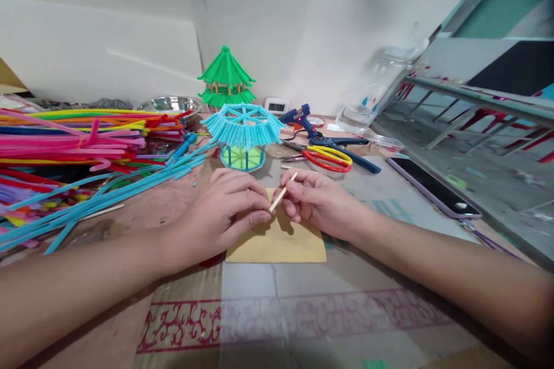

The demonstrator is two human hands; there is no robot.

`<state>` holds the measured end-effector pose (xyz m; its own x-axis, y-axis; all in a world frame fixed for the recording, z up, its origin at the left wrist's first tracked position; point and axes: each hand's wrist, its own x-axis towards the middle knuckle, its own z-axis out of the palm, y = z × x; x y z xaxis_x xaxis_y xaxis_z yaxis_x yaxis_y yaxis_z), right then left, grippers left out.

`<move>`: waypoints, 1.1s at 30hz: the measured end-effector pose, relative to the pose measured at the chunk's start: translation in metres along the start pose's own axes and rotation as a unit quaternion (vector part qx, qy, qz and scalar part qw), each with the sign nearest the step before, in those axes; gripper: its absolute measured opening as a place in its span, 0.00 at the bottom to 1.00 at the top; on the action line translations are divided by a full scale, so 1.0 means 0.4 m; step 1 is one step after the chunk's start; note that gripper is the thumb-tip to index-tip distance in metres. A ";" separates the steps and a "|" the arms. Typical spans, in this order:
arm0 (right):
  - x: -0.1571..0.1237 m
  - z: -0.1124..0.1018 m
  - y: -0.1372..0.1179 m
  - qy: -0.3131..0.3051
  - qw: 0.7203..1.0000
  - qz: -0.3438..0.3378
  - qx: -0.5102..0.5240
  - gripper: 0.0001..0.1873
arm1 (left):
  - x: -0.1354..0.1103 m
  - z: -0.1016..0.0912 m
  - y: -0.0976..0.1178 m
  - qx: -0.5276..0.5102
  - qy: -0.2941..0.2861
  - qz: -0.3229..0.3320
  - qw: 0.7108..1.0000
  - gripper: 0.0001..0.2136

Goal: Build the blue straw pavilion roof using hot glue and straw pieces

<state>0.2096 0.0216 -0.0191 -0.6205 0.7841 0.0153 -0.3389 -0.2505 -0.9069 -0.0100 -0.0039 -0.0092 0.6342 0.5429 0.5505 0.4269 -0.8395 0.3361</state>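
Note:
A short pale wooden stick [283, 192] is held slanted above a yellow sheet [277, 247], its upper end pointing away to the right. My right hand [314, 199] is closed, pinching the stick between thumb and fingers. At the stick's lower end, the thumb and fingertips of my left hand [234, 207] are pinched together on it. Just beyond my hands stands a small pavilion model [244, 132] with a light blue pipe-cleaner roof, open at the top, and a green base. Behind it is a similar model with a peaked green roof [225, 72].
Piled pipe cleaners [86, 144] spread across the left side, blue ones reaching toward the pavilion. Scissors [331, 158] with red and yellow handles, blue-handled cutters [361, 158] and a glue gun [303, 120] lie behind my right hand. A phone [433, 187] rests near the right edge.

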 end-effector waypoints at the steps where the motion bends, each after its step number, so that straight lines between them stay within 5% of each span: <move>1: 0.001 0.000 0.000 -0.003 1.000 0.001 0.000 0.08 | -0.001 -0.001 0.003 -0.001 0.009 0.001 1.000 0.06; 11: 0.001 -0.002 0.003 -0.025 1.000 0.007 0.002 0.07 | -0.008 0.003 0.004 -0.018 0.030 -0.010 0.999 0.05; 22: -0.003 0.001 0.005 -0.060 0.998 -0.019 -0.016 0.05 | -0.002 -0.003 0.007 -0.068 -0.007 -0.039 0.997 0.07; 33: -0.008 0.004 0.003 -0.056 0.998 -0.022 -0.022 0.07 | -0.002 -0.006 0.006 -0.013 0.024 -0.054 0.998 0.05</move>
<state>0.2102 0.0179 -0.0194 -0.6814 0.7250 0.1004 -0.3378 -0.1898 -0.9219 -0.0111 -0.0065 -0.0069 0.5536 0.6294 0.5453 0.4740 -0.7765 0.4151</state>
